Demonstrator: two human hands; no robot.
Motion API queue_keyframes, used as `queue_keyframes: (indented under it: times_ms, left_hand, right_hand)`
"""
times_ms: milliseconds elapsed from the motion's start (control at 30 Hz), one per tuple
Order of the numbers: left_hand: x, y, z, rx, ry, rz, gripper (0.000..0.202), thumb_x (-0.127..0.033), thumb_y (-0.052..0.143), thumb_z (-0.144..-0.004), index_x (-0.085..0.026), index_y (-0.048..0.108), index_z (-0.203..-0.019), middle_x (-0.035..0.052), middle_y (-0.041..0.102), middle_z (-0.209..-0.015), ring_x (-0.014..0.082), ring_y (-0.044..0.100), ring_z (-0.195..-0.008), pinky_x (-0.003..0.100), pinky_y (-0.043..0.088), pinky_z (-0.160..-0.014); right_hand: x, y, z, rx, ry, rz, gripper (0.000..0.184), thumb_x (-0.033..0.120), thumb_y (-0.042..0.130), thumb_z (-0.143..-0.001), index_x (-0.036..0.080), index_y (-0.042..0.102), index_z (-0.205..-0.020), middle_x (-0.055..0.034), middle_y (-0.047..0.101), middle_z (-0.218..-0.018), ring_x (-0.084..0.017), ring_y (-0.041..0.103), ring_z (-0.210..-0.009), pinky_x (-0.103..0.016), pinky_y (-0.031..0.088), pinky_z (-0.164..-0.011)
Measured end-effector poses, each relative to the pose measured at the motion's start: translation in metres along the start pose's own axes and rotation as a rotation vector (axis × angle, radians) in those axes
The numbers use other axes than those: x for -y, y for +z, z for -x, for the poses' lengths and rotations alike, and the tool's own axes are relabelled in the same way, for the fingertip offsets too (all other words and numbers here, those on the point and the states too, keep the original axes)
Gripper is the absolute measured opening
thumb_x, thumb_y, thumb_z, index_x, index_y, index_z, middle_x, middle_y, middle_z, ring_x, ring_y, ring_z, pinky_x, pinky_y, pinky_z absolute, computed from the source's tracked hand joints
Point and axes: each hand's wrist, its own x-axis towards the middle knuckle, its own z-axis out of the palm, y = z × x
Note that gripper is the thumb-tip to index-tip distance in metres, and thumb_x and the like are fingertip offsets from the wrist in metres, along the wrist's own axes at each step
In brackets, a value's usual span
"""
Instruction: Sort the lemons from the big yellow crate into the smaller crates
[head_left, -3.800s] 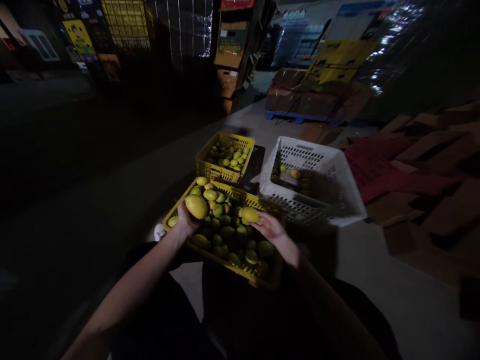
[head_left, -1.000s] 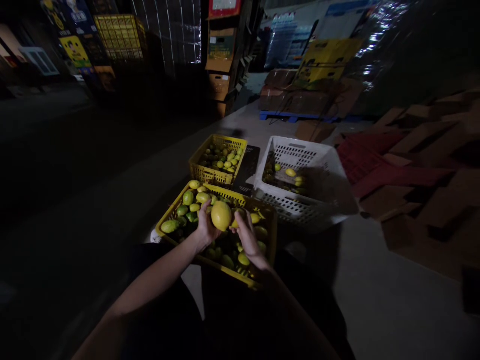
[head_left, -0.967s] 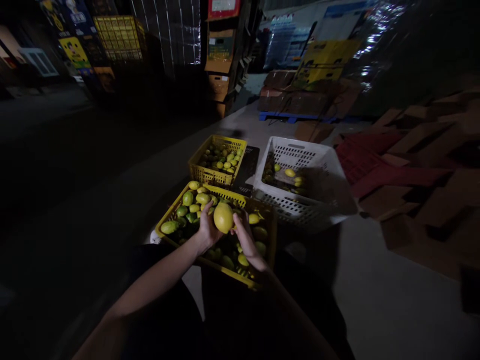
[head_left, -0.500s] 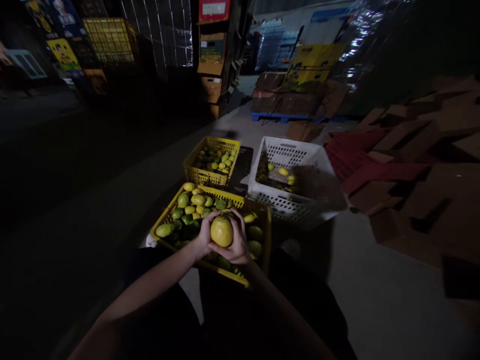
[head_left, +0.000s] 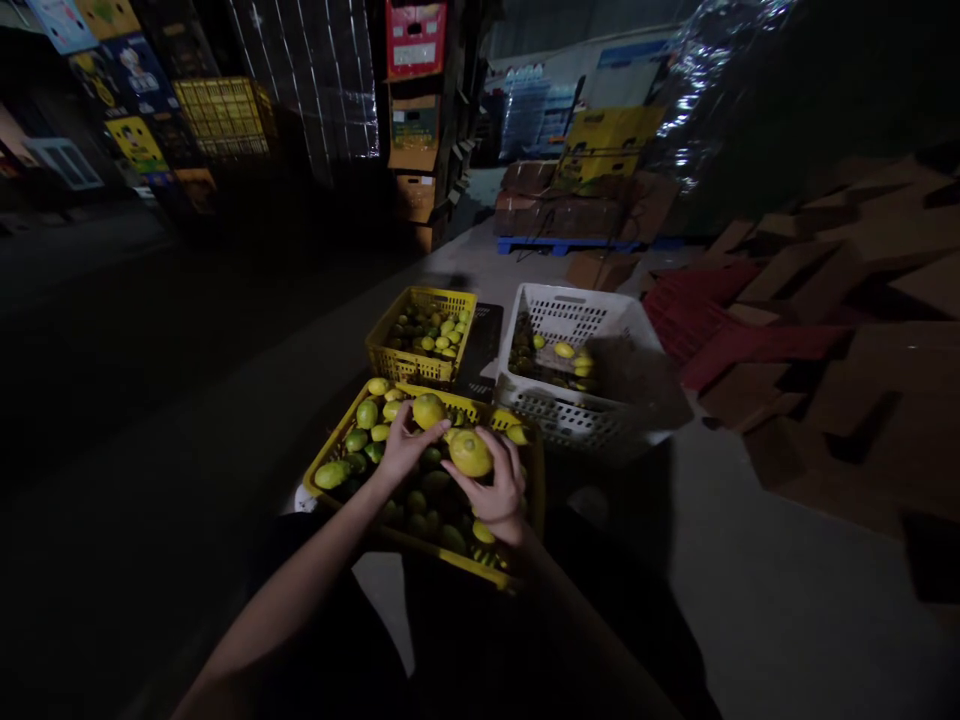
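Over the near yellow crate [head_left: 341,505] I hold up two yellow lemons, one in each hand. My left hand [head_left: 403,450] grips a lemon [head_left: 429,411] between thumb and fingers. Lower and to the right, my right hand [head_left: 499,490] is closed around a second lemon [head_left: 471,453], its pointed end facing me. The two fruits are close together but held separately. Beneath them the crate contains many green and yellow lemons [head_left: 332,474], some of them hidden by my hands and in shadow.
Beyond the near crate stands a smaller yellow crate [head_left: 409,368] of lemons. To its right is a white crate [head_left: 559,400] with a few lemons inside. Flattened cardboard [head_left: 825,390] and a red crate [head_left: 697,320] lie at right. A blue pallet [head_left: 559,245] with boxes sits behind.
My hands were together around one visible lemon; now they are apart, each with a lemon. The left one has moved up and away, the right one slightly rightward. The view has tilted up slightly.
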Motion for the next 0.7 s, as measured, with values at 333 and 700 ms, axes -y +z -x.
queue_keyframes:
  times_ms: [333, 700]
  left_hand:
    - [-0.01, -0.017, 0.006, -0.006, 0.417, -0.417, 0.043, -0.034, 0.09, -0.061, -0.021, 0.066, -0.095, 0.0051, 0.067, -0.098, 0.0243, 0.061, -0.099, 0.036, 0.047, -0.093]
    - [-0.028, -0.006, 0.017, 0.053, 0.073, 0.006, 0.055, 0.001, 0.089, -0.047, -0.019, 0.075, -0.096, 0.0055, 0.07, -0.102, 0.024, 0.06, -0.109, 0.027, 0.045, -0.097]
  right_hand:
    - [-0.01, -0.013, -0.013, 0.044, -0.018, 0.096, 0.049, 0.029, 0.072, -0.086, 0.027, 0.056, -0.132, -0.0104, 0.071, -0.113, -0.028, 0.066, -0.106, -0.046, 0.055, -0.092]
    - [-0.002, -0.01, -0.013, 0.122, 0.239, -0.092, 0.039, 0.033, 0.072, -0.083, 0.026, 0.06, -0.119, -0.0127, 0.069, -0.116, -0.033, 0.064, -0.111, -0.056, 0.046, -0.104]
